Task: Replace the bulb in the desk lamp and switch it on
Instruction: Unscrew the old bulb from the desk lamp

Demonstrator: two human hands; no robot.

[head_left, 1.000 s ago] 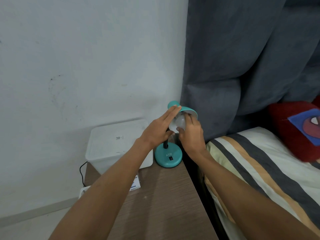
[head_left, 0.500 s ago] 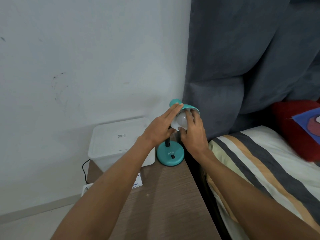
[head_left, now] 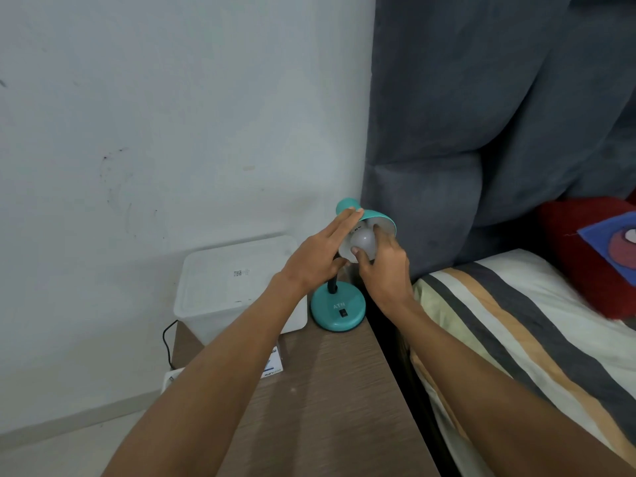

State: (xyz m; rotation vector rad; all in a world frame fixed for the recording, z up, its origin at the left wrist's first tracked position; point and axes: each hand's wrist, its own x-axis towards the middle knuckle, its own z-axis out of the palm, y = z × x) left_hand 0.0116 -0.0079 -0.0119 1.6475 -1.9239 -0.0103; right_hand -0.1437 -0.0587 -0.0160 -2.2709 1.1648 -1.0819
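A small teal desk lamp stands at the far right corner of a wooden bedside table [head_left: 337, 390]. Its round base [head_left: 337, 309] carries a black rocker switch [head_left: 341, 313]. The teal shade [head_left: 377, 218] is tilted toward me and shows a white bulb [head_left: 364, 239] in its mouth. My left hand [head_left: 318, 256] lies flat against the left side of the shade, fingers straight, steadying it. My right hand [head_left: 383, 266] grips the bulb with thumb and fingertips. The bulb is unlit. The socket is hidden behind the bulb and my fingers.
A white plastic box [head_left: 237, 287] sits left of the lamp against the wall. A black cable [head_left: 167, 342] runs down behind it. A small printed card [head_left: 273, 364] lies by my left forearm. A bed with a striped cover [head_left: 516, 325], grey headboard and red cushion [head_left: 592, 249] borders the table's right edge.
My right hand has shifted its fingers around the bulb, so more of the bulb shows. The left hand stays on the shade. The view drifted slightly.
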